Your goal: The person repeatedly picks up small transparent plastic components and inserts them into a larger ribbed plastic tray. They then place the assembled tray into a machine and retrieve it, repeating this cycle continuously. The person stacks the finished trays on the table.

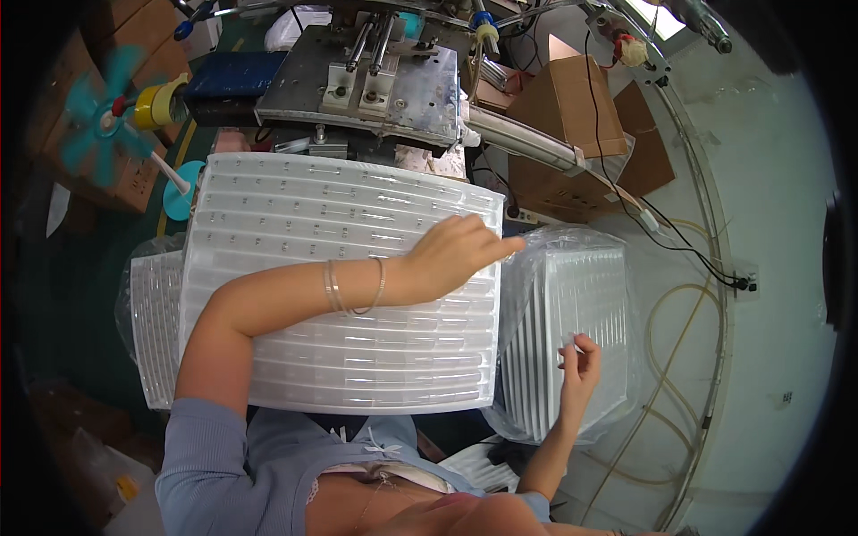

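Observation:
In front of me lies a large white ribbed tray with rows of small clear plastic pieces. Across it reaches my left arm, a bracelet at the wrist. My left hand is over the tray's right edge, fingers mostly curled and one pointing right; whatever they hold, if anything, is hidden. Above a stack of similar white trays in clear plastic, my right hand is raised. Its thumb and fingertips pinch a small clear piece, too small to make out further.
Beyond the tray stands a metal machine with a flat plate and rods. A teal fan is at far left. More trays sit at the left. An open cardboard box, cables and a coiled hose are at the right.

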{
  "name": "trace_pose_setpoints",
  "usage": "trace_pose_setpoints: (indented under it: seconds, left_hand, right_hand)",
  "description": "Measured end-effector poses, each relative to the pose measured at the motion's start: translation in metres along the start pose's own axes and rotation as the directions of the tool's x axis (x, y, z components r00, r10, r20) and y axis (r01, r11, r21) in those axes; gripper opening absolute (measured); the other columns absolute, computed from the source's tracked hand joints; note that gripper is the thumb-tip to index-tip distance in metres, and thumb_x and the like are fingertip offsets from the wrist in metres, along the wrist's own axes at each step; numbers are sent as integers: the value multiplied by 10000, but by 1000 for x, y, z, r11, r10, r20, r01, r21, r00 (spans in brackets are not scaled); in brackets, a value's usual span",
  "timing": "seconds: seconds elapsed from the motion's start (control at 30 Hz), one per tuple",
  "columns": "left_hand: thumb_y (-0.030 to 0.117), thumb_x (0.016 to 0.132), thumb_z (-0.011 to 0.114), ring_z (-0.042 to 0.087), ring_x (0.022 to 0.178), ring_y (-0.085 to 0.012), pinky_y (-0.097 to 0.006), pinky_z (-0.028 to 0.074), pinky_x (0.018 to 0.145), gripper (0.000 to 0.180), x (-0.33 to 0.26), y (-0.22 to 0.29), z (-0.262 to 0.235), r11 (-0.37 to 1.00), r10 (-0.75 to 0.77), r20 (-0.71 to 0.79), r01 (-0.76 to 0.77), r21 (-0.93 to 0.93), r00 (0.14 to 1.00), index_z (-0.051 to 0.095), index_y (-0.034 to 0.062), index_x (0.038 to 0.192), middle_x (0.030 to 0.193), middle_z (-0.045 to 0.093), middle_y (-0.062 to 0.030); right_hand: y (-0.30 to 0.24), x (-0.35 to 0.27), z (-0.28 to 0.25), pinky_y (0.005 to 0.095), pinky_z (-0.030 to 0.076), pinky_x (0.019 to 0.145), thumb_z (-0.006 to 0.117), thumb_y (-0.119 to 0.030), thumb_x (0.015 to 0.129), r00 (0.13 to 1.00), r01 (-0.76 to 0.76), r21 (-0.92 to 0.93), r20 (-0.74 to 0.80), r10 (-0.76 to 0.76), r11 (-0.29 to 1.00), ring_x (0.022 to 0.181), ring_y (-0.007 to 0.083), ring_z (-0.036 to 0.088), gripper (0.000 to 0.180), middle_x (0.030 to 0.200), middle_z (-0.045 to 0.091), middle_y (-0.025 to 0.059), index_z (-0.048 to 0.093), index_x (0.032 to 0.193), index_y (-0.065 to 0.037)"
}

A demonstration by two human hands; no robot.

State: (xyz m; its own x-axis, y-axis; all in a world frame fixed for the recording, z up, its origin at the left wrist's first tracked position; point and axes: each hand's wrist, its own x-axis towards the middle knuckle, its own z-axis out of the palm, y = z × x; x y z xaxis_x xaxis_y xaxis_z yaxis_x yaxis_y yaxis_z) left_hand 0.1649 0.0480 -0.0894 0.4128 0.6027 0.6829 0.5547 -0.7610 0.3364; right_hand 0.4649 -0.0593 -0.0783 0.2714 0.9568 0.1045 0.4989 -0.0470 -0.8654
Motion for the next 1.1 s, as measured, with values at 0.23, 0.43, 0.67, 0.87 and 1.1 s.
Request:
trace_pose_setpoints:
  seconds: [0.23,0.43,0.67,0.87,1.1]
  left_hand:
    - [140,769,578,535,912,-169,-320,389,797,281,-21,1,36,959,-65,211,3,282,975,605,152,1048,826,601,2]
    - [161,753,660,572,916,-223,-355,446,788,361,-75,-3,-81,983,-124,83,112,143,989,604,94,1103,892,621,-54]
    - [119,802,610,580,904,-307,-398,458,810,227,-208,0,-236,496,-807,-249,843,207,536,636,37,1012,942,620,-115]
    - [124,772,652,560,848,-276,-395,451,779,140,-249,14,-226,529,-760,-249,794,300,601,620,44,884,882,581,-87]
    - [106,756,672,563,851,-272,-377,447,779,163,-248,5,-219,607,-772,-156,788,109,616,601,52,893,888,604,-85]
  right_hand:
    - [-24,20,39,254,477,756,560,2,854,952,254,-3,175,-249,967,1044,173,547,204,1195,551,120,582,1055,-19]
    - [-46,24,68,234,479,732,540,-52,904,914,277,117,275,-299,954,974,156,578,293,1240,538,112,528,1193,-7]
    - [-103,36,131,254,518,728,543,-21,895,799,290,341,428,-422,894,991,151,574,253,1249,530,149,553,1146,13]
    - [-156,49,219,248,512,748,620,-28,860,705,477,238,471,-531,846,974,138,591,289,1174,600,96,582,1146,-16]
    - [-228,101,298,284,487,750,643,-71,859,544,836,16,96,-833,548,816,152,614,206,958,652,109,617,1035,33]
